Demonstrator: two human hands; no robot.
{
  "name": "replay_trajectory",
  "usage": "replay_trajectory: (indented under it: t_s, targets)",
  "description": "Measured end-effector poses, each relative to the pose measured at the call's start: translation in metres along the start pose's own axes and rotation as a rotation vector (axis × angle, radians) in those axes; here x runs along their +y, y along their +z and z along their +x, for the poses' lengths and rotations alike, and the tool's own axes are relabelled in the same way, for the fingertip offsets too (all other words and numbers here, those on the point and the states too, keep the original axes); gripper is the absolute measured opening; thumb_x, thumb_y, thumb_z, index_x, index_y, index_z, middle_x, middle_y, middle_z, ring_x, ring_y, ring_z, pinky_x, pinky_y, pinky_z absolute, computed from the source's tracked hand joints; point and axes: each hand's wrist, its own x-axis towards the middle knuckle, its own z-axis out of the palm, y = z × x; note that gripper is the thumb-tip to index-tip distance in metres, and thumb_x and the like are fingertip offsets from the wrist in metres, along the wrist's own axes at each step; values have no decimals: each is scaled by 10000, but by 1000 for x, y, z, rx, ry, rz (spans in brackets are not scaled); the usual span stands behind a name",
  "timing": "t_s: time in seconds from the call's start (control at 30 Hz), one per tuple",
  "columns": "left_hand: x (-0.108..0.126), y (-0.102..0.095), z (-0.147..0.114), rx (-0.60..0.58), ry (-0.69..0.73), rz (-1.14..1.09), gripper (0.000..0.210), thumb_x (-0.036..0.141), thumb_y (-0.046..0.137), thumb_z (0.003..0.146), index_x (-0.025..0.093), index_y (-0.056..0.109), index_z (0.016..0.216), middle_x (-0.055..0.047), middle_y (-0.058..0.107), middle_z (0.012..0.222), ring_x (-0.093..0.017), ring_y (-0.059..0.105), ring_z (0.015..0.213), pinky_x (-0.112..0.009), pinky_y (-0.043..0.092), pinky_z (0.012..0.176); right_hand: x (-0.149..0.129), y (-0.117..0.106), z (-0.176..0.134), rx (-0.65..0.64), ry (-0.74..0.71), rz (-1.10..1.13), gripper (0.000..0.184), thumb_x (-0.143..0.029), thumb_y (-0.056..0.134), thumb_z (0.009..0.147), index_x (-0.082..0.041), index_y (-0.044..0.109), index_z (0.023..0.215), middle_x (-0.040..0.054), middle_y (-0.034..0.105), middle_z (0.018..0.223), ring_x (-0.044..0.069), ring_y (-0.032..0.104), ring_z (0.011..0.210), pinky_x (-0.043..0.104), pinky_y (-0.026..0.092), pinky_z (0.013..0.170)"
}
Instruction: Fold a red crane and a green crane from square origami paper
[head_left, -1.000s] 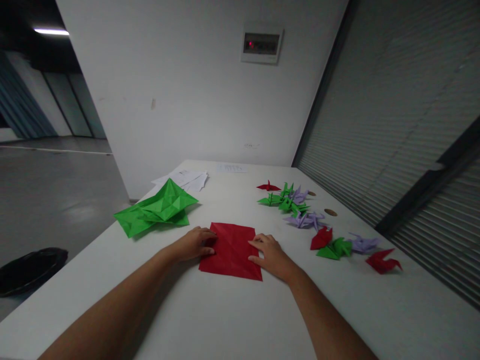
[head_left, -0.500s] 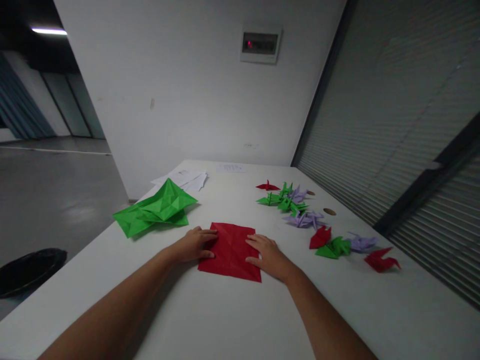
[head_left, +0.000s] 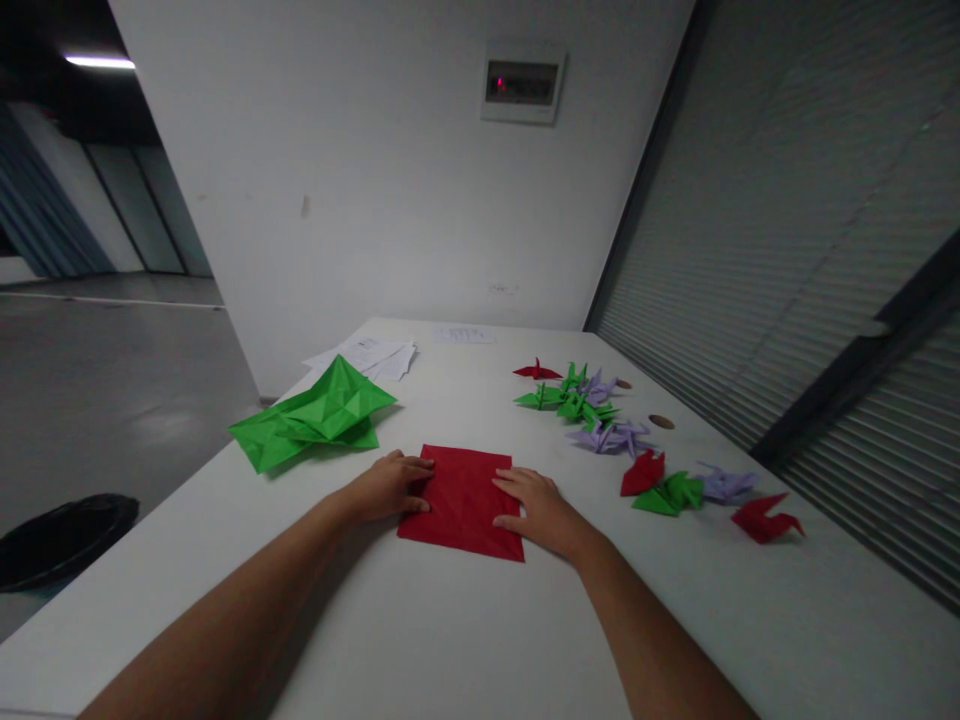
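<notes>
A square sheet of red paper (head_left: 465, 500) lies on the white table in front of me. My left hand (head_left: 394, 487) rests over its left edge, fingers stretched out and thumb apart. On the opposite edge lies my right hand (head_left: 534, 510), its fingers also extended and spread from the thumb. Neither hand grips the paper; both touch it from above. Creased green paper sheets (head_left: 330, 405) are stacked beyond my left hand. To the right are folded paper cranes: green ones (head_left: 576, 405), purple ones (head_left: 611, 437) and a red one (head_left: 765, 519) nearest me.
White printed papers (head_left: 371, 357) lie at the table's far left. The table (head_left: 480, 640) meets a wall at the back and window blinds (head_left: 750, 300) on the right. A bin with a black liner (head_left: 67, 540) stands on the floor at left. Round holes (head_left: 661, 422) pierce the tabletop.
The red paper's surface looks flatter, with its creases fainter than before. Both hands stay in nearly the same place on it.
</notes>
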Motion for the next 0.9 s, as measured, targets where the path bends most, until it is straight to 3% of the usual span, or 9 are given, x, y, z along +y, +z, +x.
replay_trajectory:
  t_s: [0.2, 0.47, 0.6, 0.77, 0.9]
  targets:
    - [-3, 3, 2, 36, -15, -52, 452, 411, 755, 846, 235, 721, 1261, -104, 633, 1415, -305, 626, 1218, -406, 429, 1030, 2, 1, 1, 12, -11, 11, 675, -531, 726, 842, -252, 582, 1440, 111, 508, 1542, 332, 422, 1425, 507, 278, 1178]
    - [-9, 8, 3, 35, -47, -83, 597, 455, 796, 793, 232, 666, 1332, -116, 614, 1436, -326, 586, 1287, -451, 354, 1129, 2, 0, -1, 16, 9, 29, 706, -516, 740, 834, -223, 568, 1452, 133, 487, 1554, 330, 414, 1442, 507, 274, 1194]
    - [-8, 7, 2, 47, -40, -77, 560, 434, 795, 791, 214, 693, 1296, -131, 620, 1426, -329, 625, 1221, -450, 421, 1075, 1, 0, -1, 27, 9, 27, 691, -494, 757, 822, -191, 599, 1422, 146, 507, 1536, 332, 432, 1430, 502, 289, 1196]
    - [-18, 5, -1, 50, 119, -146, 446, 105, 561, 886, 196, 689, 1304, -121, 629, 1414, -279, 635, 1237, -439, 467, 1055, 3, -5, -4, 44, -37, 85, 531, -287, 622, 885, -202, 613, 1409, 118, 537, 1515, 290, 459, 1423, 492, 304, 1206]
    - [-27, 2, -3, 34, 255, -195, 524, 39, 497, 884, 213, 650, 1354, -118, 614, 1433, -244, 627, 1264, -414, 485, 1059, 8, -9, -7, 10, -86, 119, 677, -93, 510, 768, -178, 585, 1436, 103, 547, 1505, 246, 447, 1441, 459, 290, 1231]
